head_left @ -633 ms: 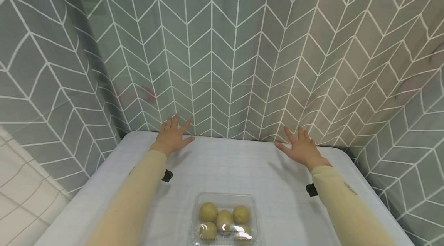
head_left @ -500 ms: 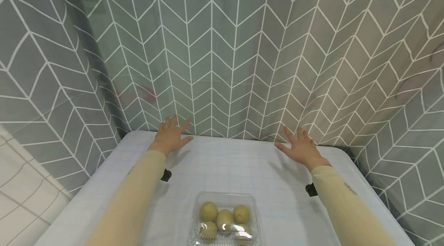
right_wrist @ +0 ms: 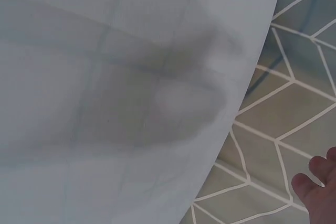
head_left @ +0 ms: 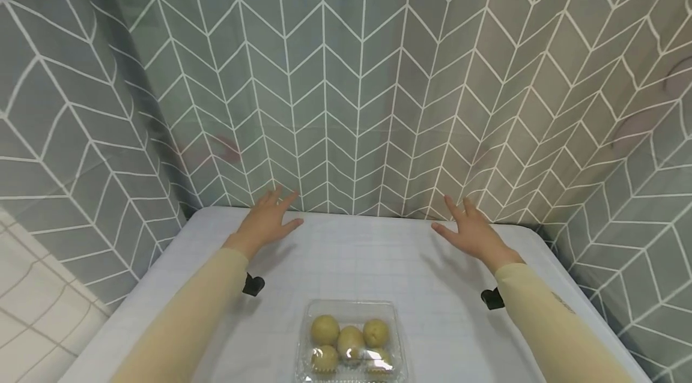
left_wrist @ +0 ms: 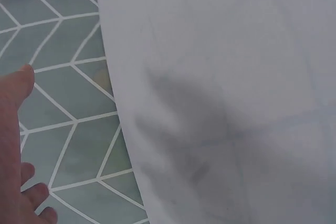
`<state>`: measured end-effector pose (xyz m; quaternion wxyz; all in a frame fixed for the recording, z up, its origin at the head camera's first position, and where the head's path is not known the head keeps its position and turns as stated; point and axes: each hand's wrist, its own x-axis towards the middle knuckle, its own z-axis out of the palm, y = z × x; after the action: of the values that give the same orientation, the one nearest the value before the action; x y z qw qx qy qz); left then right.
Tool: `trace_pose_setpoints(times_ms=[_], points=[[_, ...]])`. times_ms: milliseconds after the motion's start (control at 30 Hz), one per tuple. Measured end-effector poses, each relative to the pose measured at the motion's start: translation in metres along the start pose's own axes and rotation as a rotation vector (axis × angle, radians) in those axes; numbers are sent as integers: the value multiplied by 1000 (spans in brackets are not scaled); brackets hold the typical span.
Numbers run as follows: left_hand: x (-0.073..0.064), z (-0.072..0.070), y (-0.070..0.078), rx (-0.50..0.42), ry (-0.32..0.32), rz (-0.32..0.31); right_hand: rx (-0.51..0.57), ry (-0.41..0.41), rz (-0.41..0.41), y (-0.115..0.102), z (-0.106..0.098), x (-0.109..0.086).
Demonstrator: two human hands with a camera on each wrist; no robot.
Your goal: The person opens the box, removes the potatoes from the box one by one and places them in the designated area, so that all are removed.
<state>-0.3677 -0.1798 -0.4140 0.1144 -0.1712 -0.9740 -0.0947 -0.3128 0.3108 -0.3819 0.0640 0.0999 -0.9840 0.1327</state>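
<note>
fruit box (head_left: 350, 307) well apart from both hands' fingers (head_left: 454, 208).

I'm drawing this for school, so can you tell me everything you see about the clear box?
The clear box looks like thin, shiny plastic with rounded corners and a ridged near side. Five round, yellow-green fruits show inside, with white glare over the near-right one. Whether its lid is fastened is hard to tell. It lies flat on the white table, at the bottom of the head view. The left hand and right hand don't touch it.
</note>
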Motion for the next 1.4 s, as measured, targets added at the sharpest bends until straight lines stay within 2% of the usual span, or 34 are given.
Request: trace_pose_setpoints(times_ms=[200, 400, 700, 867, 1100, 1233, 1400], points=[[-17, 1, 3, -89, 31, 15, 63, 16, -44, -6, 0, -14], [-34, -7, 9, -189, 46, 20, 127, 48, -82, -15, 2, -27], [-66, -12, 22, -318, 76, 25, 262, 107, -165, -33, 9, -56], [-84, -15, 32, -365, 77, 22, 341, 102, -172, -44, 15, -74], [-110, -20, 44, -489, 70, 25, 445, 92, -182, -63, 21, -101], [-124, -21, 53, -524, 78, 32, 519, 91, -196, -74, 23, -115], [-142, -22, 66, -577, 58, 22, 606, 71, -202, -87, 28, -133]])
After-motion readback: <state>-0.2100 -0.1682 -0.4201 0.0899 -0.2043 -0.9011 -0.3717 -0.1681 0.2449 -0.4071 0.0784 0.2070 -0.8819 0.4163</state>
